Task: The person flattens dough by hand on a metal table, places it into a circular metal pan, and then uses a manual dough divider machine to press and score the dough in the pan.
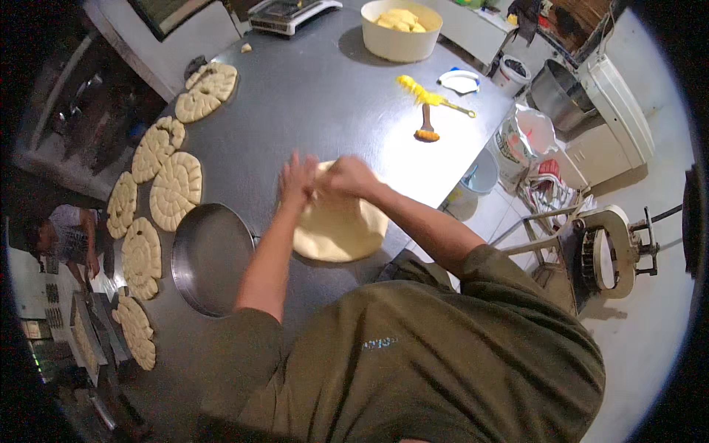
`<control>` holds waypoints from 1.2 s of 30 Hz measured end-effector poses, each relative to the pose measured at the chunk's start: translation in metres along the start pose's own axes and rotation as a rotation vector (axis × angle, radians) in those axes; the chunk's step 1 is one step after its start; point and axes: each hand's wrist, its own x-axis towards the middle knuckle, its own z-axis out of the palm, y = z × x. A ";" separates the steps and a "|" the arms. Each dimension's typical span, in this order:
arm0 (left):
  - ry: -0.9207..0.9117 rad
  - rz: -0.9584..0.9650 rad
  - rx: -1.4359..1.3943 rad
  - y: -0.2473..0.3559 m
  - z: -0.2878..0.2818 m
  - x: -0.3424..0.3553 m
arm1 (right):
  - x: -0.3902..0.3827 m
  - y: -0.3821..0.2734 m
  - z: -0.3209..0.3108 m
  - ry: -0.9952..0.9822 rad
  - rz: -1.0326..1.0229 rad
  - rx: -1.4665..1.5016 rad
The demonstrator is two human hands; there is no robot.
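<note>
A round, flat sheet of pale dough point(340, 235) lies on the dark metal table in front of me. At its far left edge is my left hand point(298, 179), its fingers stretched out and somewhat blurred. My right hand point(348, 177) is curled closed at the far rim of the same dough, beside the left; its fingertips are partly hidden. Left of my left forearm stands a round, shallow metal pan point(214, 260) with nothing in it. Scored dough rounds, such as one point(176, 192) beyond the pan, line the table's left side.
A cream tub point(402, 33) with yellow lumps and a scale point(292, 13) stand at the far edge. Toward the right lie a yellow-coated tool point(421, 92), a brown-handled brush point(427, 125) and a white-and-blue item point(459, 81). Buckets and a machine point(609, 251) are right of the table. Another person point(70, 232) is at far left.
</note>
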 end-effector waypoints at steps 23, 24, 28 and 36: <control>0.133 0.470 0.230 0.094 -0.220 -0.065 | -0.092 -0.043 -0.170 0.577 -0.335 -0.524; 0.098 0.421 0.221 0.063 -0.173 -0.084 | -0.075 -0.011 -0.123 0.632 -0.483 -1.003; -0.203 0.316 0.077 0.028 -0.014 -0.218 | -0.118 0.142 0.094 0.659 -0.693 -1.027; -0.196 0.243 0.277 0.075 -0.011 -0.073 | -0.039 0.040 0.027 0.267 -0.390 -0.818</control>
